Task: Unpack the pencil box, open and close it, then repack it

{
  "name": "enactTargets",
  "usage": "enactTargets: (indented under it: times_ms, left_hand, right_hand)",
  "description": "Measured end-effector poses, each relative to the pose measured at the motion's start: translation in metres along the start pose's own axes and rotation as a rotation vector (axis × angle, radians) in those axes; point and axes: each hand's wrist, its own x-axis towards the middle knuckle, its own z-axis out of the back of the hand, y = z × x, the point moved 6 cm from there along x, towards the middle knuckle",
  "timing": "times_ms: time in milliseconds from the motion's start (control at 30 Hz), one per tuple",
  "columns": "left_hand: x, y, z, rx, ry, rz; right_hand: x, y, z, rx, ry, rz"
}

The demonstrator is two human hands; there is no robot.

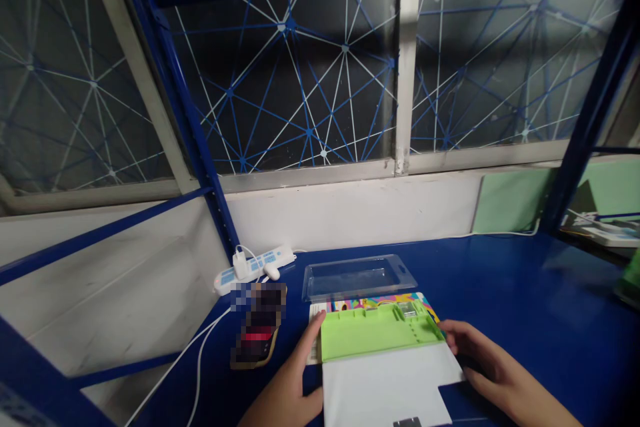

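Left hand (pixel 290 377) is cupping the left edge of a lime-green plastic tray (pixel 380 332), right hand (pixel 487 363) is bracing its right edge, white card (pixel 385 390) is lying between the palms, clear blister tray (pixel 357 277) is sitting just beyond the fingertips.

No legible text is showing in this view. The blue markings on the white power strip (pixel 253 268) are appearing too small to read, the colourful printed card (pixel 373 303) is showing no clear lettering, and the pixelated phone (pixel 257 323) is revealing nothing readable.
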Motion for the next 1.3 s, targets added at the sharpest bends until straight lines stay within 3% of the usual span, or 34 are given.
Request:
enactTargets:
  times_ms: [133,300,433,567,733,867,1000,1167,1300]
  left_hand:
    - [-0.006,0.002,0.0,-0.037,0.033,0.061]
    - [-0.008,0.005,0.001,-0.081,0.041,0.044]
    - [-0.004,0.006,0.001,-0.01,-0.036,0.062]
    - [0.0,0.01,-0.001,-0.011,-0.117,0.077]
    - [0.002,0.016,-0.001,0.042,-0.193,0.056]
    - [0.001,0.016,0.001,0.302,-0.259,0.092]
    - [0.005,0.01,-0.008,0.535,-0.242,0.066]
    - [0.006,0.007,-0.014,0.529,-0.281,0.079]
    - [0.003,0.013,-0.015,0.32,-0.308,0.133]
  right_hand:
    - [-0.003,-0.001,0.001,-0.034,0.058,0.001]
    - [0.0,-0.003,0.006,0.053,-0.124,-0.091]
    - [0.004,-0.005,0.008,0.023,-0.265,-0.097]
    - [0.006,-0.008,0.005,-0.028,-0.326,-0.066]
    - [0.008,-0.005,0.002,-0.205,-0.31,-0.021]
    - [0.01,0.0,0.0,-0.412,-0.302,0.022]
    - [0.013,0.007,-0.011,-0.505,-0.25,0.058]
    - [0.012,0.015,-0.019,-0.461,-0.261,0.067]
    - [0.009,0.01,-0.023,-0.202,-0.186,0.027]
